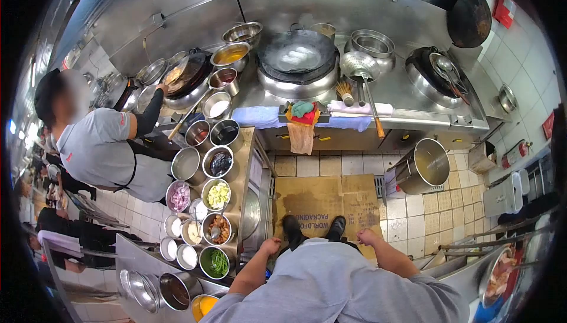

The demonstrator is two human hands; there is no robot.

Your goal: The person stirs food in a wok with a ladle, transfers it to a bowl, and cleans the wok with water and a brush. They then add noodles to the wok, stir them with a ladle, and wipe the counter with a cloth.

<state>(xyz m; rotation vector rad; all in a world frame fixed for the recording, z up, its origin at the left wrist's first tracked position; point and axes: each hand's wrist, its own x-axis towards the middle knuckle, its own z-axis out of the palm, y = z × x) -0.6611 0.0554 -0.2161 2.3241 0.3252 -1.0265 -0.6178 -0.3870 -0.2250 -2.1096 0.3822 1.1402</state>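
Observation:
My left hand (271, 246) hangs beside my body with its fingers curled, close to the steel side counter; whether anything is in it is too small to tell. On the other side of my body, my right hand (368, 237) is also curled, above the cardboard sheet (325, 196) on the floor. Both hands are apart from the cookware. Nearest my left hand stand steel pots of green vegetables (218, 263) and brown chunks (220, 231). Ahead, a wok (295, 55) with something white inside sits on the range.
A co-worker (112, 146) in grey handles a wok at the left. A skimmer (360, 68) lies with its wooden handle over the range's front edge. A tall pot (431, 163) stands on the tiled floor at the right. A bowl of raw meat (499, 276) is lower right.

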